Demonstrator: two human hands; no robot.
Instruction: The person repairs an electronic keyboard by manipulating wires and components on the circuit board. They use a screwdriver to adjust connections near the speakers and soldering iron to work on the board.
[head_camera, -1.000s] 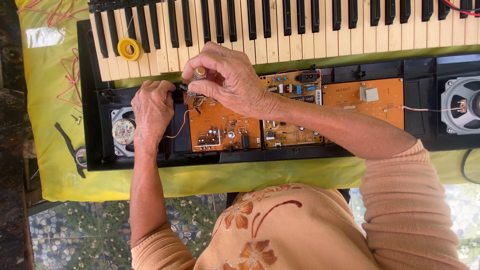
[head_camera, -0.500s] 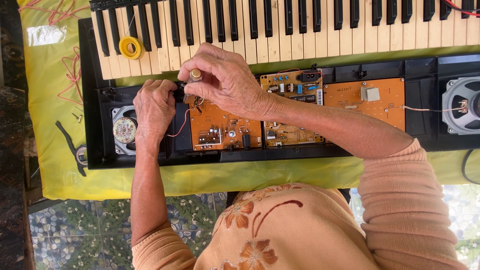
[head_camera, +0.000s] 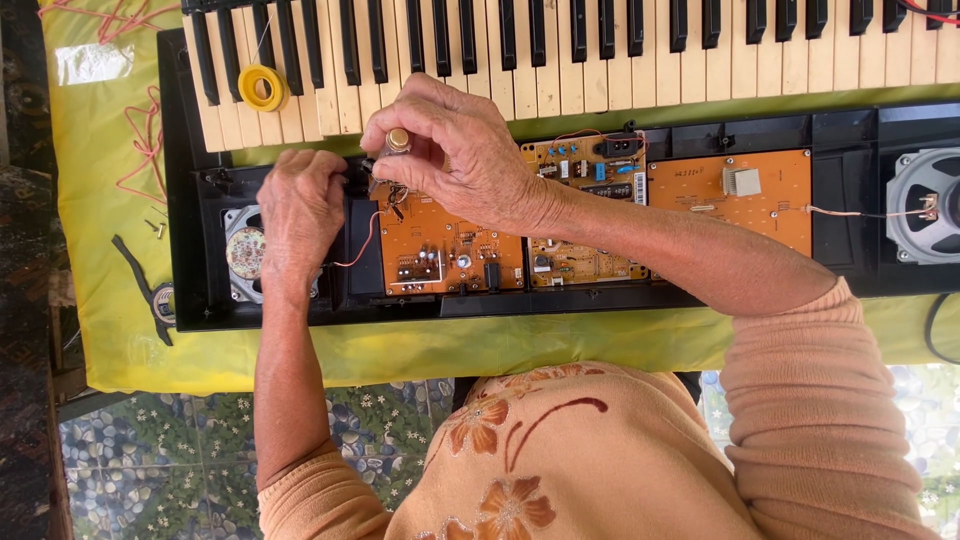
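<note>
An opened electronic keyboard (head_camera: 600, 40) lies on a yellow cloth, its orange circuit boards (head_camera: 440, 250) bared. My right hand (head_camera: 450, 150) grips a small tool with a brass-coloured end (head_camera: 398, 140), held upright over the left edge of the left board. My left hand (head_camera: 300, 205) presses down beside it on the black casing, fingers curled at a small black part next to the tool tip. A thin red wire (head_camera: 360, 245) runs from there across the board. The tool's tip is hidden behind my fingers.
A yellow tape roll (head_camera: 263, 87) rests on the keys at left. Speakers sit at the left (head_camera: 245, 252) and right (head_camera: 925, 205) ends of the casing. A black strap (head_camera: 140, 285) and small screws (head_camera: 157, 230) lie on the yellow cloth (head_camera: 100, 150). Tiled floor shows below.
Both hands stay at the same spot over the left board; only slight shifts of the fingers around the tool.
</note>
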